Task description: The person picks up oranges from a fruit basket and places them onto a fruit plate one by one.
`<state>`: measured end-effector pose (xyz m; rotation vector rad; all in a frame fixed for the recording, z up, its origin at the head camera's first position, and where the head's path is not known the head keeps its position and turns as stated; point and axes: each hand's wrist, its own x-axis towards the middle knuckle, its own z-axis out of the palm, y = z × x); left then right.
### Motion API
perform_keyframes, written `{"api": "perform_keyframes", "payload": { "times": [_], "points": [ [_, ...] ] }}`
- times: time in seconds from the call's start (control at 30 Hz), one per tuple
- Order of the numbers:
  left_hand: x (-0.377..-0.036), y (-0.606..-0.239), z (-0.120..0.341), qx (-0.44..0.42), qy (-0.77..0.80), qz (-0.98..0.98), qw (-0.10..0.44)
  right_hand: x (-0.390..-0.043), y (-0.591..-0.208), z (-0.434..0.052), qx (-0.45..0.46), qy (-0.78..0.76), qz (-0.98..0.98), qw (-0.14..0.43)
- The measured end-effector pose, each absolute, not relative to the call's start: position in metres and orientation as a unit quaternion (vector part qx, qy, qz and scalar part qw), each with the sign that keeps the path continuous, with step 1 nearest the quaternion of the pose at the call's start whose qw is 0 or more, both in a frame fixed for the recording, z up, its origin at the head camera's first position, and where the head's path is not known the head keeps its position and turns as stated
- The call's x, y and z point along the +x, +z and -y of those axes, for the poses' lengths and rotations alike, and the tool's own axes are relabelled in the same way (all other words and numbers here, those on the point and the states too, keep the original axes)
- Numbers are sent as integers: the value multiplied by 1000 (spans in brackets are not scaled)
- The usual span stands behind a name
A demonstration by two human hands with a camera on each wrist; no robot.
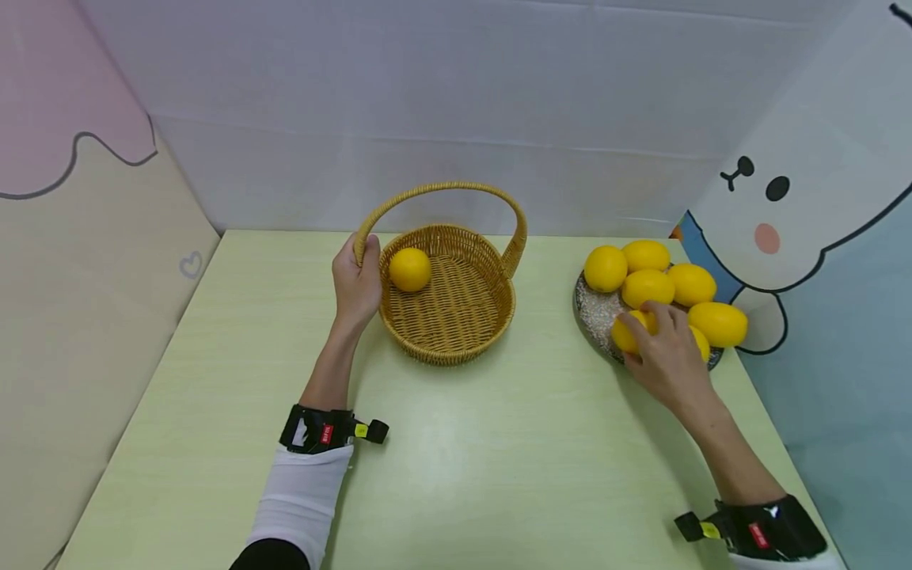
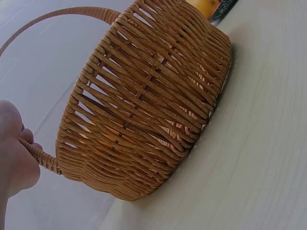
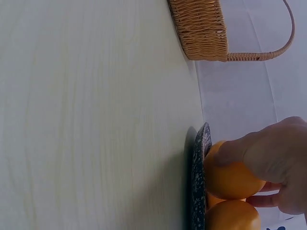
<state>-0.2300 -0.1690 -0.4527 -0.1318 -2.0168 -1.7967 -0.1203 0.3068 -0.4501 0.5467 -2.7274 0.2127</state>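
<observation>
My left hand (image 1: 358,286) grips the handle of a round wicker basket (image 1: 456,317) at its left base. One lemon (image 1: 409,270) lies inside, against the basket's left wall. In the left wrist view, the woven side of the basket (image 2: 144,96) hides most of its contents. Over on the right, my right hand (image 1: 671,356) holds a lemon (image 1: 625,334) between thumb and fingers, at the front of a dark speckled plate (image 1: 594,309). The right wrist view shows the thumb on the held lemon (image 3: 230,179), close above the plate's rim (image 3: 197,182).
Several other lemons (image 1: 648,288) are heaped on the plate, near the right edge of the light wooden table (image 1: 492,459). A pale cloth wall (image 1: 427,95) stands right behind the table. A panel with a cartoon face (image 1: 805,182) borders the right side.
</observation>
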Motion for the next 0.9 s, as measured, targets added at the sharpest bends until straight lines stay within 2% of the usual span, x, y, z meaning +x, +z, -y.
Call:
{"api": "perform_keyframes", "payload": {
  "times": [0.9],
  "points": [
    [-230,-451,168,-52,-652,725,215,-116,-444,-308,180,16,976,122]
  ]
}}
